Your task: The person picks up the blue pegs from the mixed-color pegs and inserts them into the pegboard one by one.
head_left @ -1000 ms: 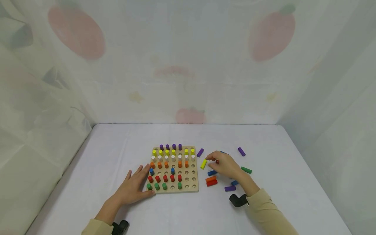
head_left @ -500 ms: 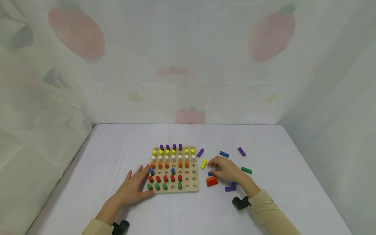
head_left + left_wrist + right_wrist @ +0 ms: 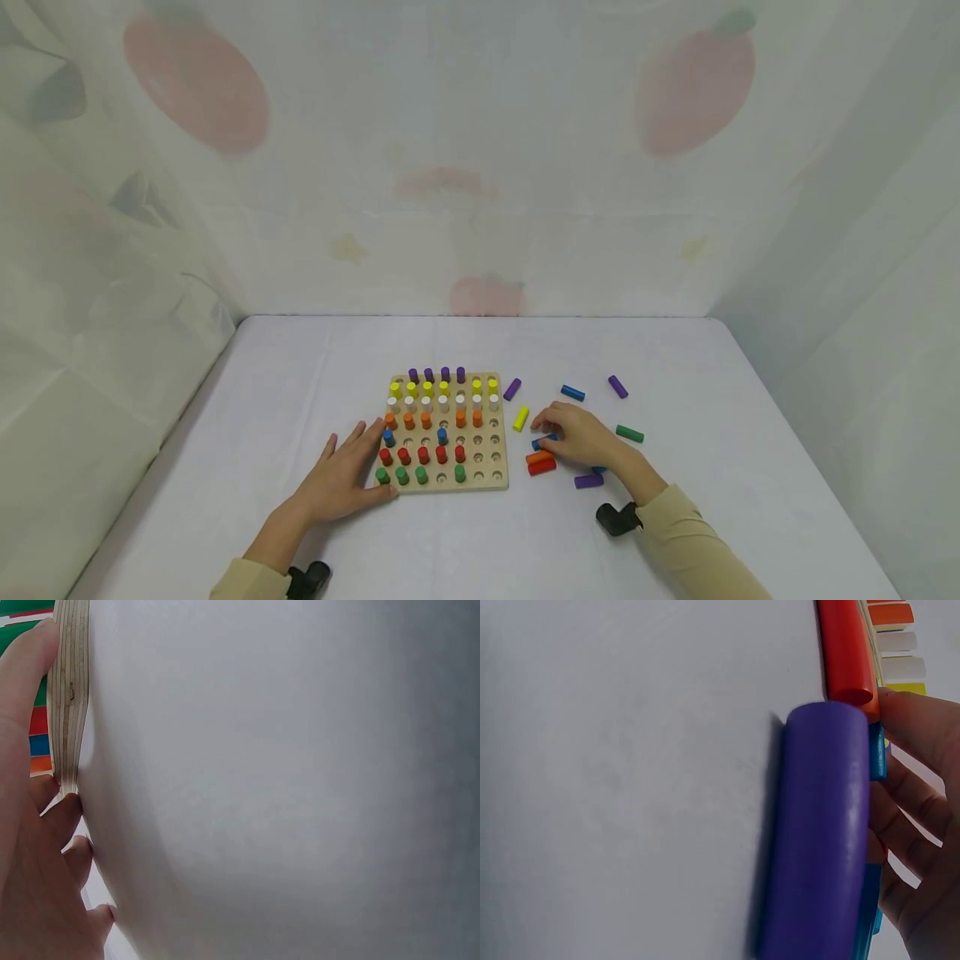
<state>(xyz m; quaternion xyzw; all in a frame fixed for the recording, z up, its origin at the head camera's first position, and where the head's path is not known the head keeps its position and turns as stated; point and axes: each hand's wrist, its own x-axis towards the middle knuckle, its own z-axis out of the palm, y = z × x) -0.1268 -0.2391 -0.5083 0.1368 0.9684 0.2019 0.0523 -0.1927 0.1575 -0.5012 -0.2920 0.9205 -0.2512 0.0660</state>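
Right hand eased back to blue peg, we can't tell if gripping; left hand wide at left edge of board.

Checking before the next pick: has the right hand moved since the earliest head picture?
Yes. In the head view, the right hand has shifted toward the person relative to the pegboard, uncovering the far blue peg.

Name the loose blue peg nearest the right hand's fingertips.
The blue peg beside the loose orange peg; one other lies beyond the right hand, another by its wrist.
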